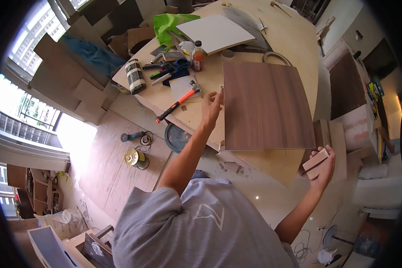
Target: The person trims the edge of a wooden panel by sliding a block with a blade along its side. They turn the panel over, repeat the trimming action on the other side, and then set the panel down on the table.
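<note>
A brown wood-grain board point(268, 107) lies on the workbench point(295, 27), its near edge overhanging the bench. My left hand point(212, 107) is at the board's left edge, fingers bent together. Whatever they pinch is too small to make out. Below the board's near right corner, my right hand point(324, 169) is closed around a small pale wooden block point(316, 165) with a dark strip across it. A claw hammer point(178, 102) with an orange and black handle lies left of my left hand.
On the bench are a bottle point(198, 57), a striped roll point(135, 76), a white board point(215, 33), a tape roll point(277, 58) and a green bag point(169, 27). An angle grinder point(134, 136), a tin can point(135, 157) and a dark bucket point(176, 136) stand on the floor to the left.
</note>
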Demonstrator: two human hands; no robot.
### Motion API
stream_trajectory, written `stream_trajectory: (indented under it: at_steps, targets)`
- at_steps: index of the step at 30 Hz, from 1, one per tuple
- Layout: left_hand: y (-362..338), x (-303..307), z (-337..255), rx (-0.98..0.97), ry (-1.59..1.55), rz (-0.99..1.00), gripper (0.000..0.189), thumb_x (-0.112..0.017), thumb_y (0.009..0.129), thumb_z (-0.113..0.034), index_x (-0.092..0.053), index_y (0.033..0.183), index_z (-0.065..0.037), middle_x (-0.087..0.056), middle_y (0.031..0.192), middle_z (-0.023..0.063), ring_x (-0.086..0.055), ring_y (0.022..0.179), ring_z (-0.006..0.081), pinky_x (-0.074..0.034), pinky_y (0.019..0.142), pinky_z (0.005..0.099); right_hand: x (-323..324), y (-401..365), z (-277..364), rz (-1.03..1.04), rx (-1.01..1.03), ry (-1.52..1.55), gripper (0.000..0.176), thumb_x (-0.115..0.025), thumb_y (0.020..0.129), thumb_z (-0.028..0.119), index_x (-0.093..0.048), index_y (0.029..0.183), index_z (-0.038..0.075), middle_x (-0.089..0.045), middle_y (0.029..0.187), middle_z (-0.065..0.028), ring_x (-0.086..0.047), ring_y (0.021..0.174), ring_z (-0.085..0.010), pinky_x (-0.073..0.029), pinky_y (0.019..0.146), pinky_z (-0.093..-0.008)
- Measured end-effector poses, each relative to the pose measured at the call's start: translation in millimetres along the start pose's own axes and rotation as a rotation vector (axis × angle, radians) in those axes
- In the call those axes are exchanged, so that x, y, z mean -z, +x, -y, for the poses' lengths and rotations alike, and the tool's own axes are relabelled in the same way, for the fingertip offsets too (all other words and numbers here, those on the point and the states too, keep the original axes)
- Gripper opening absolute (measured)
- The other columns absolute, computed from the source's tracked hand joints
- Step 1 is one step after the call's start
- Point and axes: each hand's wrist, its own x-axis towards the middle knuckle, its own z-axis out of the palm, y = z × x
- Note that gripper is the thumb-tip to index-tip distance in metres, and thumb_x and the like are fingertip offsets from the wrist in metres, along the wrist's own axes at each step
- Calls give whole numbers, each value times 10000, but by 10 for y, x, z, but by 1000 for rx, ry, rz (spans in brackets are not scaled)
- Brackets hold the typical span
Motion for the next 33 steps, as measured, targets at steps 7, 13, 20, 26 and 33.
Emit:
stream_trajectory:
  at_steps: [7,13,20,26,33]
  targets:
    - [-1486,17,-1176,-379,448,737,609,-744,841,-283,-501,1337,-25,-563,1289,144,-549,1178,226,-461,974,385,-1148,-315,-185,429,1,338,540,-469,967,518,-452,1212,37,-532,1064,-131,-579,928,-251,-497,828,-379]
    - [-1502,146,-1188,-367,369,744,874,-812,768,-271,-331,1449,-11,-542,1284,174,-564,1127,268,-486,941,380,-2057,-449,-406,495,-15,249,557,-544,953,469,-424,1253,16,-512,1105,-110,-519,1031,-183,-436,925,-335]
    - [-525,1180,-878,-250,529,481,825,-786,740,-243,-372,1395,40,-601,1106,188,-601,1004,301,-495,870,381,-2887,-443,-1190,612,-5,-258,764,-618,938,340,-215,1479,-18,-452,1363,-176,-450,1262,-272,-341,1063,-367]
    - [966,1785,-343,-357,1231,195,762,-697,750,-294,-398,1375,25,-615,1115,243,-618,976,413,-501,845,454,-3020,-747,-1091,933,-263,-480,562,-661,909,121,-406,1388,-27,-568,1246,-192,-597,1094,-224,-468,953,-352]
    - [1730,2036,-297,-687,1166,-35,573,-669,797,-277,-523,1270,10,-600,1164,209,-543,1102,403,-452,943,445,-2841,-955,-1273,686,-421,-456,440,-634,913,81,-503,1319,-27,-630,1147,-153,-635,996,-185,-508,884,-319]
